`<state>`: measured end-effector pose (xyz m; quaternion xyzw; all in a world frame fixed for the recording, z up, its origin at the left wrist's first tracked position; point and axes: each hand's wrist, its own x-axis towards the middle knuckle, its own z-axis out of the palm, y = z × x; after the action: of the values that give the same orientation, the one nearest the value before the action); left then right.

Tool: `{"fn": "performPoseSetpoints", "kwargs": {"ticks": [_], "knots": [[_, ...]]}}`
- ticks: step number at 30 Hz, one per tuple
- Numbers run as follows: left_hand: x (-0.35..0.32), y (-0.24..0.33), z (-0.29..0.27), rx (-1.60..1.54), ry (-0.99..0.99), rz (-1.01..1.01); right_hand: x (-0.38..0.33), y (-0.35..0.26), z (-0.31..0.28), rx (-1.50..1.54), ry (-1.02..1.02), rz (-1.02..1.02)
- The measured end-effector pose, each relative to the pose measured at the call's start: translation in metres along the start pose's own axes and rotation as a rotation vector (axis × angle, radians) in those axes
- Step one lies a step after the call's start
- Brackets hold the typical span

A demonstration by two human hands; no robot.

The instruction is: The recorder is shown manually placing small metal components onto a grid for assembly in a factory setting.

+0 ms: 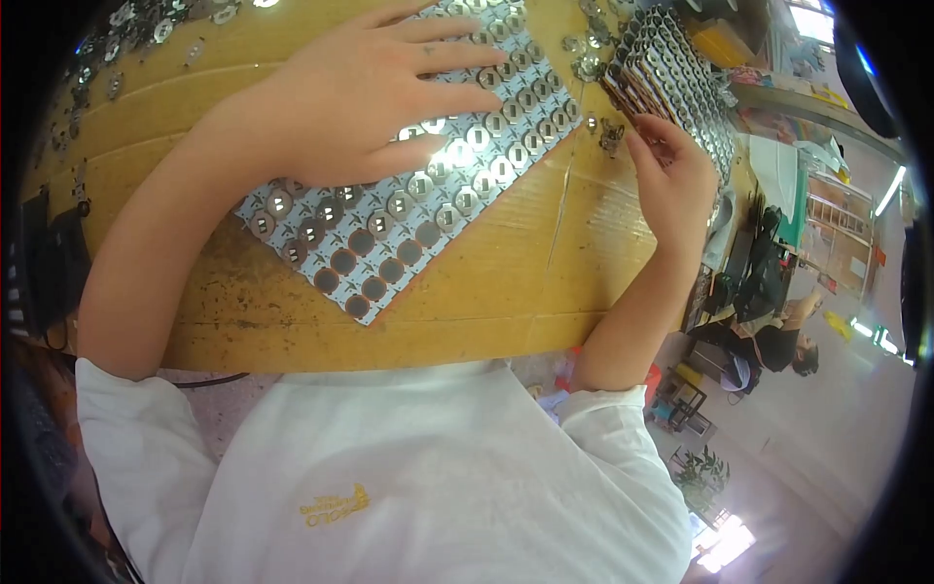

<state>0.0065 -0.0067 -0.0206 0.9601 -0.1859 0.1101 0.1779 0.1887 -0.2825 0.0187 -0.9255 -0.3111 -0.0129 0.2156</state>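
My left hand (375, 102) lies with fingers spread over a pale sheet (443, 224) set with rows of round metal clips, touching its upper part. Dark round spots on the sheet (342, 263), toward its near corner, carry no clip. My right hand (676, 175) is at the near edge of a stack of similar clip-covered sheets (671, 58). Its thumb and fingers are bent together; whatever they may hold is hidden. Just left of that hand lie a few loose metal clips (611, 134).
More loose clips (587, 66) lie left of the stack, and a scattered pile (146, 34) covers the far left of the yellow table (467, 326). A black object (44, 263) stands at the left edge. At right, another person (778, 346) sits near shelves and a plant (702, 472).
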Motion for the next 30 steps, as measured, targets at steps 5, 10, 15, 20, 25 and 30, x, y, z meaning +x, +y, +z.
{"fn": "performPoseSetpoints", "kwargs": {"ticks": [5,10,15,20,25,30], "knots": [[-0.001,0.000,-0.001,0.003,0.008,0.004,0.004,0.003,0.007,-0.060,-0.095,0.010],[0.017,-0.045,0.040,0.158,0.741,0.634,0.001,-0.013,0.005,0.117,-0.043,-0.022],[-0.001,-0.016,0.009,-0.104,0.147,0.140,-0.014,-0.035,0.001,0.663,0.072,-0.013],[-0.008,-0.018,0.015,-0.081,0.205,0.169,-0.037,-0.072,0.025,0.831,-0.222,-0.062],[-0.009,-0.019,0.020,-0.094,0.222,0.162,-0.043,-0.081,0.035,0.740,-0.366,-0.239],[-0.009,-0.018,0.019,-0.062,0.224,0.176,-0.049,-0.080,0.036,0.817,-0.282,-0.268]]}}
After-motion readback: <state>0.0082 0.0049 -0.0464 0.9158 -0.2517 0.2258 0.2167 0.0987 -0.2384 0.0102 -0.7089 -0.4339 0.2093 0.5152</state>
